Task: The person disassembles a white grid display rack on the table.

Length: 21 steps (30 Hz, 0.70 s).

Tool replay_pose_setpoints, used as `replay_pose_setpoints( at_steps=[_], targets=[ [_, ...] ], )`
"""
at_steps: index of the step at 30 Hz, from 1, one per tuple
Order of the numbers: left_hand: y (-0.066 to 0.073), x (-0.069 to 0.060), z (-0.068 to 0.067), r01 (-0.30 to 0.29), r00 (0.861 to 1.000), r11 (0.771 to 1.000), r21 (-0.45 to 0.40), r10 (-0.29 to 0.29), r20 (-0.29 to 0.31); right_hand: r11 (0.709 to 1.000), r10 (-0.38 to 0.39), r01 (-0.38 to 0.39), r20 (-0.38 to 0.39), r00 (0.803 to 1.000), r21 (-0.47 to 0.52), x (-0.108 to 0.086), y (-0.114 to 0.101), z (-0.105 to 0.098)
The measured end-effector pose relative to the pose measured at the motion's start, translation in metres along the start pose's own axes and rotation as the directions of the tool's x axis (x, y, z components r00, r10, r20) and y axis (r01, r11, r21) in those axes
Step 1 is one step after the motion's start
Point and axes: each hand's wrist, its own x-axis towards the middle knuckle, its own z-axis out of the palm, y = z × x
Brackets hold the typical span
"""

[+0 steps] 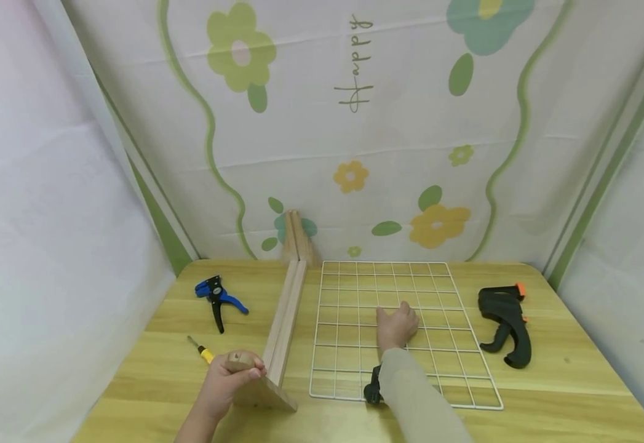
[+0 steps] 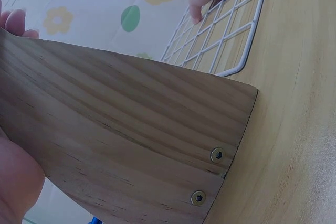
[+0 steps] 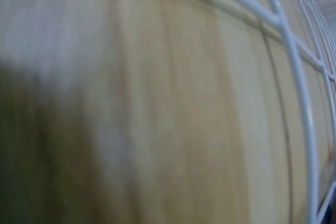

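My left hand (image 1: 224,384) grips the upper end of a wooden end board (image 1: 261,394), with the thumb on its near side. This board belongs to a wooden frame with two long rails (image 1: 285,320) and another upright end piece (image 1: 298,240) at the far end. Two screw heads (image 2: 216,155) show low on the near board in the left wrist view. My right hand (image 1: 397,326) holds the white wire grid (image 1: 338,338) near its middle, its fingertips partly hidden. Only wires of the grid and blurred tabletop appear in the right wrist view.
Blue-and-black wire strippers (image 1: 219,300) and a yellow-handled screwdriver (image 1: 205,354) lie left of the frame. A black clamp with orange pads (image 1: 512,323) lies right of the grid. A printed cloth (image 1: 310,135) hangs behind the wooden table (image 1: 150,351).
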Motion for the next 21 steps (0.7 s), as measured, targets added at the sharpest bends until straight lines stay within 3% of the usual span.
replay_pose_setpoints(
  at_steps=[9,16,21],
  targets=[
    [0.0006,-0.0010,0.0014,-0.005,1.000,1.000,-0.003,0.005,-0.007,1.000,-0.012,0.012,-0.026,1.000,-0.009,-0.0004,0.0014,0.0012],
    [0.0045,-0.0004,0.0038,0.026,0.999,0.998,0.053,-0.023,-0.044,1.000,-0.023,0.024,-0.058,0.998,0.017,0.0027,0.0043,-0.0001],
    [0.0058,-0.0007,0.0024,0.020,1.000,0.999,0.046,-0.018,-0.024,0.998,-0.028,0.032,-0.057,0.998,0.062,0.0011,-0.0039,-0.0079]
  ],
)
